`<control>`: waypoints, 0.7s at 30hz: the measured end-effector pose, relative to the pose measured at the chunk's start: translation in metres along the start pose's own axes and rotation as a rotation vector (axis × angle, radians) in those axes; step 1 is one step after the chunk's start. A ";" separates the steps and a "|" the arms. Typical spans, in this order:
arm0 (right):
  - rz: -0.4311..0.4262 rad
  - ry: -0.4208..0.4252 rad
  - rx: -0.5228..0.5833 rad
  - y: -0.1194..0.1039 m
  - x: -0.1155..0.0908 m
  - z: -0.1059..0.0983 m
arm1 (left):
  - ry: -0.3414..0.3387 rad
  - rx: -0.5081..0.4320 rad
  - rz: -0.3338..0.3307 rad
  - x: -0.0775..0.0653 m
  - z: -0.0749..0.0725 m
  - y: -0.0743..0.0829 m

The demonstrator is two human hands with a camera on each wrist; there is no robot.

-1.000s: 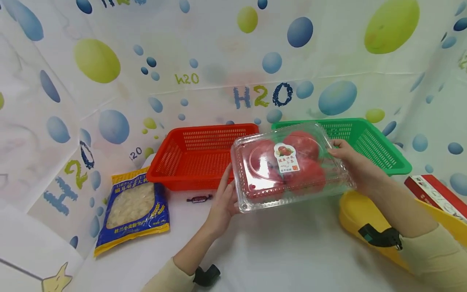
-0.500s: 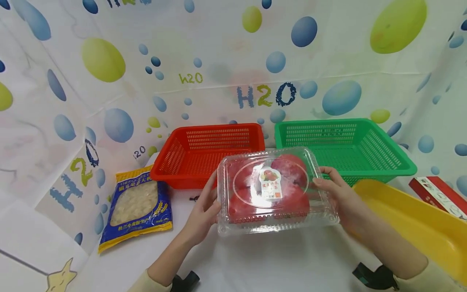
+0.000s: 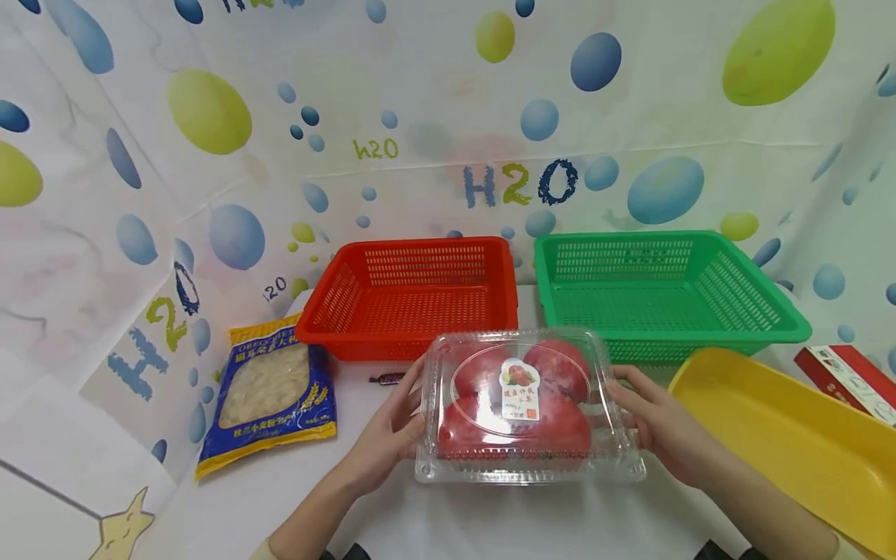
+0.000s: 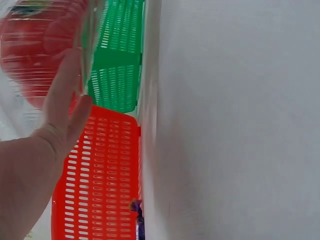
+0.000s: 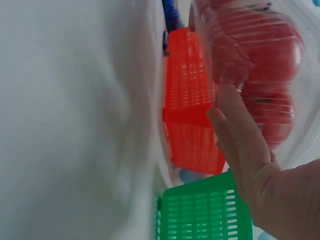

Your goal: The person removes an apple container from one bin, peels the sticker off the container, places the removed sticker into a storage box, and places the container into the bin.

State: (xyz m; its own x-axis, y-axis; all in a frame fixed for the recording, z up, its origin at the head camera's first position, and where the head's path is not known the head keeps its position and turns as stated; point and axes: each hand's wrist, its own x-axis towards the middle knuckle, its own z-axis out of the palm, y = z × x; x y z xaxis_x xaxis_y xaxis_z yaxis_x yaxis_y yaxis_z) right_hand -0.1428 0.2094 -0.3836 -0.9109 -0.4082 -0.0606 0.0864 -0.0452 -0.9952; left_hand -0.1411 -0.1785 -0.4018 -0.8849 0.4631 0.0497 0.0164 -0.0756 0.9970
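Observation:
Both hands hold a clear plastic clamshell box of red apples (image 3: 483, 420), with a white label on its lid, in the middle of the head view. My left hand (image 3: 381, 435) grips its left side, thumb at the edge. On the opposite side my right hand (image 3: 661, 424) grips it, thumb on the lid's edge and other fingers lower down. In the left wrist view the fingers (image 4: 64, 82) reach along the box's underside, above the white table. The right wrist view shows straight fingers (image 5: 245, 125) against the box from below.
Behind the box stand a red basket (image 3: 413, 346) and a green basket (image 3: 672, 330). A blue and yellow pasta bag (image 3: 266, 389) lies left, and a small wrapped candy (image 3: 386, 379) near the red basket. A yellow tray (image 3: 777, 420) and a red-and-white box (image 3: 850, 377) are at right.
The apple box has come down and toward the person, away from the baskets, and levelled from its tilt. Both hands moved with it, keeping their hold. The green basket is now more visible.

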 end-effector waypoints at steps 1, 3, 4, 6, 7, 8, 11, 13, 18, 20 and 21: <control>-0.001 0.002 -0.022 0.001 0.000 0.000 | -0.001 -0.001 -0.008 0.000 0.000 0.000; 0.008 0.020 -0.065 0.004 0.000 0.000 | -0.010 -0.022 -0.025 0.000 -0.001 -0.001; 0.017 0.029 -0.084 0.005 0.001 0.000 | -0.015 -0.033 -0.037 0.000 -0.002 -0.002; 0.041 0.056 -0.111 0.007 0.002 0.001 | -0.026 -0.051 -0.066 0.000 -0.003 -0.003; 0.046 0.063 -0.116 0.008 0.003 0.002 | -0.034 -0.064 -0.080 0.000 -0.003 -0.003; 0.049 0.068 -0.118 0.009 0.003 0.002 | -0.042 -0.074 -0.093 0.001 -0.004 -0.004; 0.064 0.082 -0.106 0.012 0.005 0.002 | -0.051 -0.079 -0.125 0.004 -0.005 -0.007; 0.078 0.096 -0.097 0.013 0.005 0.002 | -0.064 -0.088 -0.134 0.007 -0.006 -0.010; 0.123 0.164 -0.098 0.017 0.007 0.002 | -0.112 -0.094 -0.132 0.015 -0.009 -0.018; 0.142 0.192 -0.108 0.018 0.008 0.002 | -0.126 -0.095 -0.126 0.018 -0.011 -0.021; 0.149 0.200 -0.116 0.019 0.009 0.002 | -0.131 -0.096 -0.124 0.018 -0.013 -0.022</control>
State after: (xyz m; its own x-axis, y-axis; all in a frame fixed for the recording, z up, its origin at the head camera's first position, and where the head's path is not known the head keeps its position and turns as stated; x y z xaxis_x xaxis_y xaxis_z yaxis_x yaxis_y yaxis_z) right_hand -0.1487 0.2026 -0.4029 -0.9540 -0.2143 -0.2097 0.1895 0.1110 -0.9756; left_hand -0.1636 -0.1793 -0.4235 -0.8091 0.5846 -0.0597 -0.1391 -0.0919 0.9860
